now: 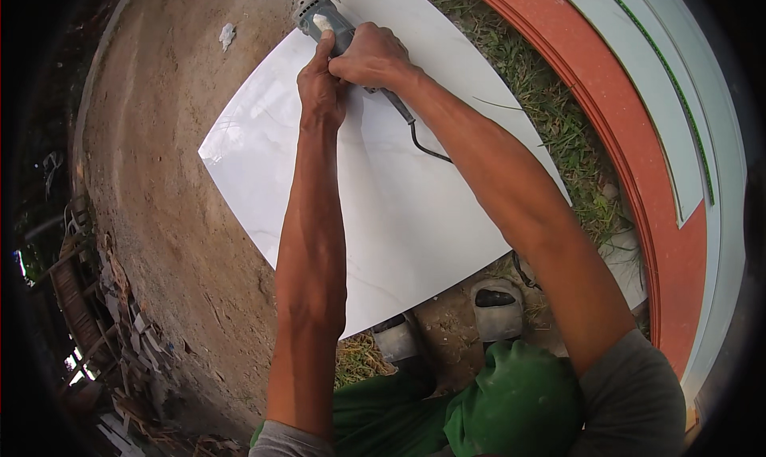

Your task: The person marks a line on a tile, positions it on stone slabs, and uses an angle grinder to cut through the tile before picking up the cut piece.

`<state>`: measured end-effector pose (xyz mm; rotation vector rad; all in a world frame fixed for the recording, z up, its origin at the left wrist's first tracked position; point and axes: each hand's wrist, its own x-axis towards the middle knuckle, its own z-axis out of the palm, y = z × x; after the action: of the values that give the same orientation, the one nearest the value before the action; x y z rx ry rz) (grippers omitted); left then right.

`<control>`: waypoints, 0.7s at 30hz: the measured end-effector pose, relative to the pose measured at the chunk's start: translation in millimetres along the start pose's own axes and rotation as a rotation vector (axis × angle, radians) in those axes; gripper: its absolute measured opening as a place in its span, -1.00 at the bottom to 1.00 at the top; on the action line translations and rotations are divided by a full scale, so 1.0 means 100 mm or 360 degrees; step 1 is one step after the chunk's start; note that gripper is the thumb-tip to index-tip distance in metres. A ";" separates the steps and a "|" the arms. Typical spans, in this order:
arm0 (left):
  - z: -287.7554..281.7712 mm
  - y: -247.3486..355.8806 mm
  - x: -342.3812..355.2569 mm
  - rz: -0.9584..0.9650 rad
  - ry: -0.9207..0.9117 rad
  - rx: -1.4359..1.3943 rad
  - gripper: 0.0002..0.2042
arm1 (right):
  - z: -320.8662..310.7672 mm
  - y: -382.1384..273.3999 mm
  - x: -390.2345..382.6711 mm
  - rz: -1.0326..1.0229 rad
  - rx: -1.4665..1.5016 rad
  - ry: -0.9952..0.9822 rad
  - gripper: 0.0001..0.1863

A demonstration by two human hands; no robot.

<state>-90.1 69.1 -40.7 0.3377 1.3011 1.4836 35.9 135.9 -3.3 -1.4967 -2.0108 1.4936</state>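
Observation:
A grey-green angle grinder (343, 34) is gripped by both my hands at the far edge of a large white glossy tile (415, 210). My left hand (321, 86) is closed round the grinder's near side, its thumb stretched along the body. From the right, my right hand (373, 57) wraps over the body, fingers curled. The grinder's head points away to the far left, at the tile's edge; its disc is hard to make out. A black power cord (427, 147) leaves the back of the tool and passes under my right forearm.
Bare dirt ground (152, 138) stretches left of the tile, with a crumpled white scrap (227, 36) on it. Grass (550, 114) borders the right side, before an orange and pale wall base (630, 130). Broken debris (132, 329) lies lower left. Grey sandals (496, 317) stand at the near edge.

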 end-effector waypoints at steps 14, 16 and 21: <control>0.03 0.07 0.13 -0.0044 -0.0009 0.0024 -0.49 | 0.00 0.00 0.12 -0.0008 -0.0017 0.0062 -0.57; 0.03 0.06 0.12 -0.0049 -0.0010 0.0018 -0.49 | 0.00 0.01 0.13 -0.0023 -0.0012 0.0063 -0.58; 0.02 0.07 0.13 -0.0054 -0.0030 0.0039 -0.53 | 0.04 0.03 0.17 -0.0023 -0.0004 0.0079 -0.59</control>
<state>-97.2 82.2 -39.9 0.3430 1.3050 1.4336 27.5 147.3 -13.7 -1.5020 -1.9920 1.4347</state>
